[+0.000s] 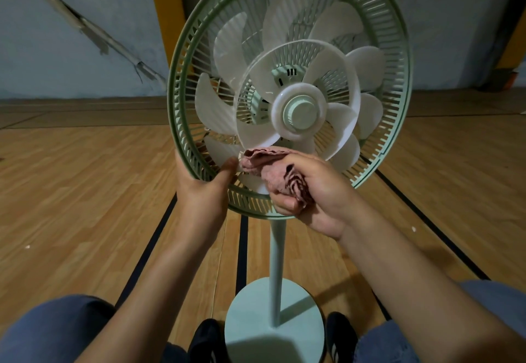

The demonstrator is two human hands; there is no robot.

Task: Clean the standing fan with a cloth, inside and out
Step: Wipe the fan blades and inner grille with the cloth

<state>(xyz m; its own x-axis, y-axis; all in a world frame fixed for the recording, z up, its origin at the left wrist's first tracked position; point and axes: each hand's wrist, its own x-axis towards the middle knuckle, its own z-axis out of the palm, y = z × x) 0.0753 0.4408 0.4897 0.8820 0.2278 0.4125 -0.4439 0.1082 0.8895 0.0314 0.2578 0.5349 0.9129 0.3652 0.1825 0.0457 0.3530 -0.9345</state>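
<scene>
Fan (290, 101) stands on the wood floor (71, 192) between the person's knees, front grille off, its blades (216, 106) bare. Right hand (310, 195) grips a bunched pink cloth (264, 163) and presses it to the lowest blades, while the left hand (202, 183) holds the green rear grille's (182, 78) lower-left rim, thumb inside. Below, the pole (277, 263) meets the round base (256, 320) by two black shoes (205, 340).

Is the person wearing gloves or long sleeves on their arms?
No. The left hand and right hand are bare, with no gloves, rings or watch showing. Both forearms are uncovered as far as the picture shows; no sleeve is in view. The fingers are bare too.
</scene>
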